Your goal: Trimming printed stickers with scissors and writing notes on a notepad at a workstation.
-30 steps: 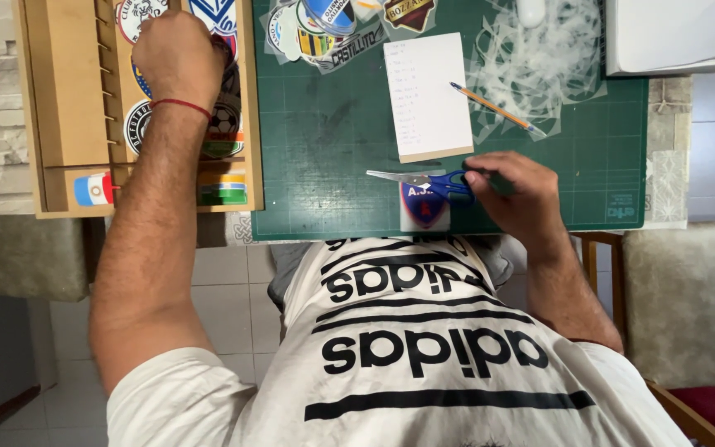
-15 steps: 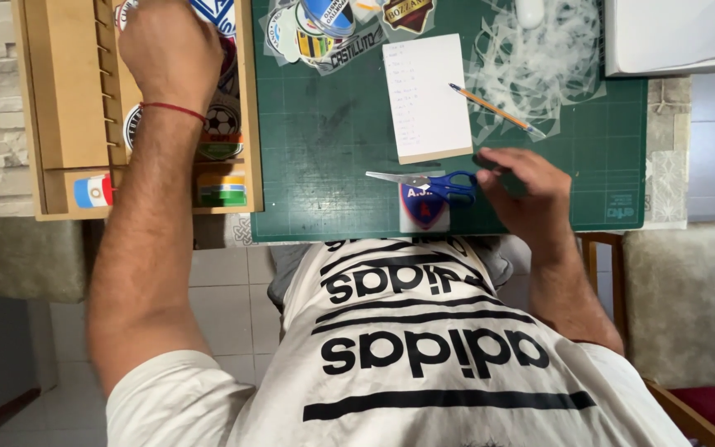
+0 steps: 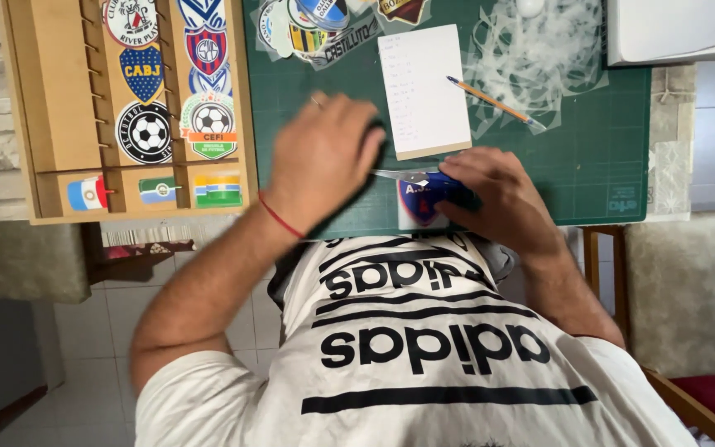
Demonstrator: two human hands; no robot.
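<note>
Just right of the frame's centre, the right hand [image 3: 502, 194] is closed around a blue-handled cutter [image 3: 432, 180], whose silver blade sticks out leftward from the fingers. Directly under the blade and the knuckles lies a shield-shaped sticker [image 3: 419, 207] in dark blue and red on a white backing, at the lower edge of the green cutting mat [image 3: 589, 165]. The sticker touches the hand and is partly covered by it.

Left of the blade tip, the left hand [image 3: 324, 157] is blurred over the mat, fingers loosely curled; whether it holds anything cannot be told. A red string bracelet [image 3: 279, 217] circles its wrist, and a ring shows on one finger.

Above the two hands a white notepad [image 3: 422, 87] with a tan lower edge lies upright on the mat, and a pencil [image 3: 494, 103] lies slanted just to its right. Farther right, at the upper part of the frame, is a tangle of thin white cut-off strips [image 3: 539, 58]. Round and shield-shaped stickers [image 3: 324, 25] in yellow, green and blue overlap along the top edge of the mat.

At the upper left, a wooden rack [image 3: 51, 108] holds rows of badges: round black-and-white ones, blue and red shields, and three small flag-shaped pieces [image 3: 159, 190] along its bottom row.
</note>
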